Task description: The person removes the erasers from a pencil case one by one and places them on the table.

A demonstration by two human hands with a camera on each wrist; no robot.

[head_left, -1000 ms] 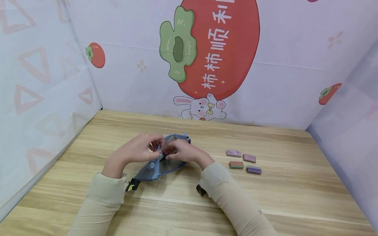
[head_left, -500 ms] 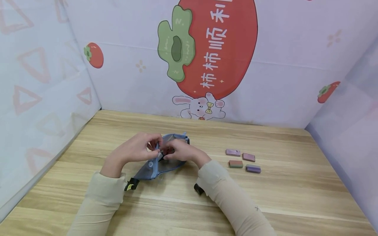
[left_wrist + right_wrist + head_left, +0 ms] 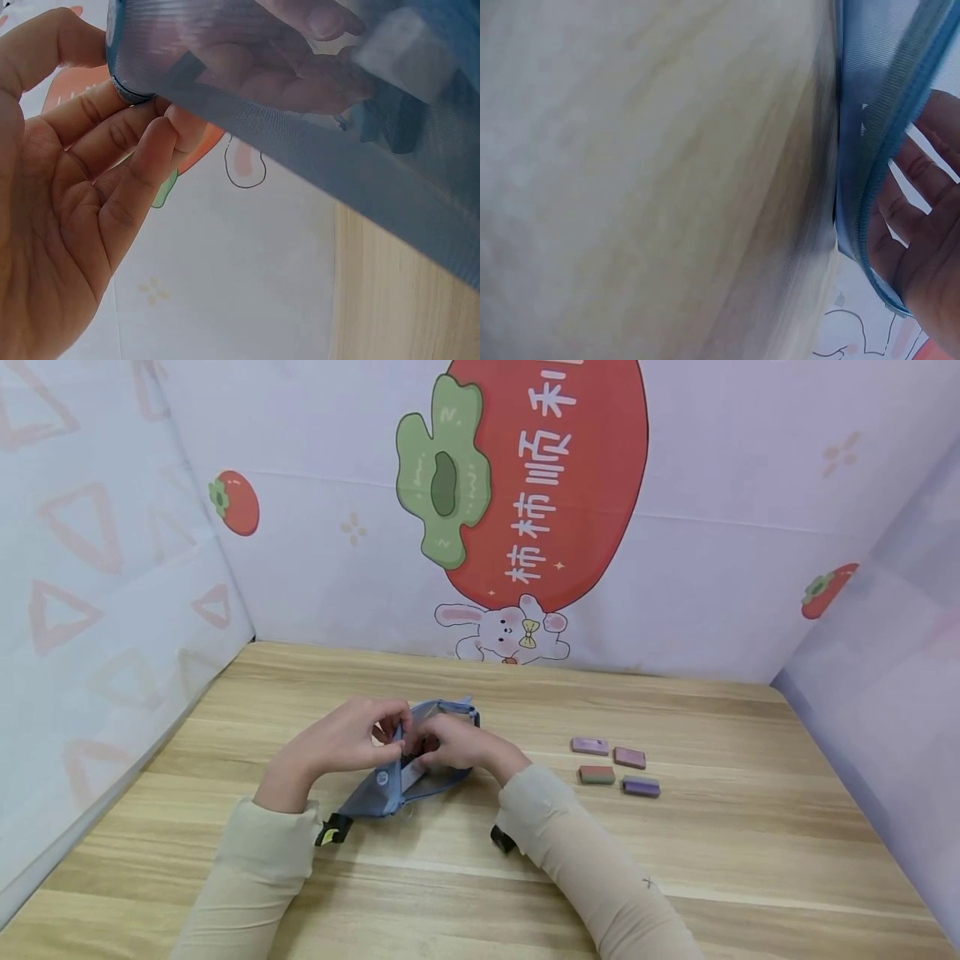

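both hands meet at the pouch (image 3: 408, 768) mid-worktop (image 3: 675, 860): left hand (image 3: 352, 739) pinches its rim, right hand (image 3: 450, 743) grasps its far side; long axis runs near-left to far-right.

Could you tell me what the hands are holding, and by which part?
Both hands hold the blue mesh pouch at its zipper edge: the left hand pinches the rim, the right hand grips beside it. Exactly what the right fingers pinch is hidden.
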